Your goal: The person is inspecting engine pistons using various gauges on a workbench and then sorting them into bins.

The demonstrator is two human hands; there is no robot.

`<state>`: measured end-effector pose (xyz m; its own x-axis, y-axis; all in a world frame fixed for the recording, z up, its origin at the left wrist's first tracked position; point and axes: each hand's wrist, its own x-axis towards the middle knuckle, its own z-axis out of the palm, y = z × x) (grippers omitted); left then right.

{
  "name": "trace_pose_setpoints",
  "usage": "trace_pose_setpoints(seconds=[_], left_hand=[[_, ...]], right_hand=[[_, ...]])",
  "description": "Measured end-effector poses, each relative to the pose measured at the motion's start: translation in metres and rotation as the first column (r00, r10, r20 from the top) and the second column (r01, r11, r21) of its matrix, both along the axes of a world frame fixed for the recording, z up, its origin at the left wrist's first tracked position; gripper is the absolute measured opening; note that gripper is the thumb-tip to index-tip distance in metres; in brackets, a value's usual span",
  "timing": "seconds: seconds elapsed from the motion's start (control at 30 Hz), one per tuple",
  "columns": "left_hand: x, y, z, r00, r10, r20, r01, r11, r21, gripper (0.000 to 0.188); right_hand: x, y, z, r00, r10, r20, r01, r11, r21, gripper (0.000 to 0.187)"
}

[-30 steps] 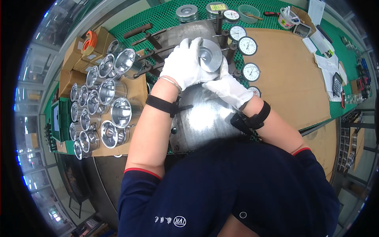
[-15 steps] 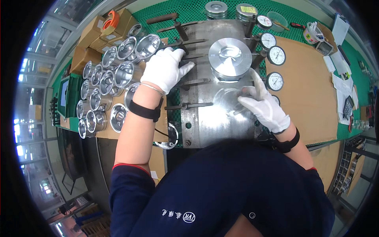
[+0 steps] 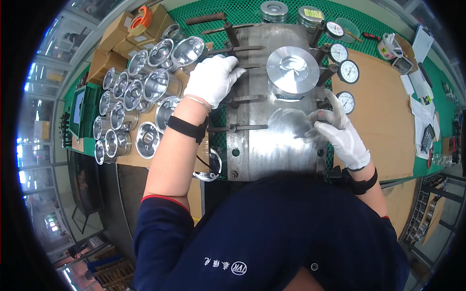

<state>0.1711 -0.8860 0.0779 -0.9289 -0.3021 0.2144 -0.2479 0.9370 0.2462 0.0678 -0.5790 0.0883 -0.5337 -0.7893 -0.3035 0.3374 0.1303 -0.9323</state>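
Observation:
A round silver piston stands crown up on a worn steel plate. My left hand, in a white glove, is at the plate's left edge. Its fingers and thumb are bent about a pointed metal rod, whose tip sticks out towards the piston; the rod's rear end is hidden beneath the hand. To the right of the piston, apart from it, my gloved right hand is held over the plate's right side. Index finger and thumb are spread there, with nothing between them.
Several pistons crowd cardboard on the left, by brown boxes. Dial gauges line the plate's right side. Further metal rods project on the left. Two pistons stand behind; papers and a calculator lie far right.
The view has shifted slightly, so the bench appears farther right. My left thumb has come closer to the fingers by the rod. My right hand has drawn away from the piston, to the right.

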Motion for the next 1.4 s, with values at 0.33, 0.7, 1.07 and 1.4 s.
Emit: trace_pose_setpoints(seconds=[0.33, 0.7, 1.07, 1.4], left_hand=[[0.004, -0.015, -0.012, 0.978, -0.172, -0.119, 0.188, 0.972, 0.138, 0.026], [-0.003, -0.006, -0.012, 0.985, -0.106, -0.134, 0.118, 0.99, 0.081, 0.02], [-0.003, 0.003, -0.006, 0.99, -0.01, -0.139, 0.025, 0.994, 0.103, 0.02], [-0.025, 0.077, 0.027, 0.957, -0.14, -0.253, 0.11, 0.985, -0.13, 0.078]], right_hand=[[0.004, 0.003, -0.004, 0.997, 0.045, -0.062, -0.043, 0.998, 0.038, 0.08], [-0.002, 0.001, -0.004, 0.999, 0.039, 0.012, -0.038, 0.998, -0.047, 0.083], [-0.003, 0.006, -0.005, 0.999, 0.028, -0.042, -0.029, 1.0, -0.01, 0.071], [-0.011, 0.009, 0.002, 0.993, 0.067, -0.092, -0.063, 0.997, 0.047, 0.072]])
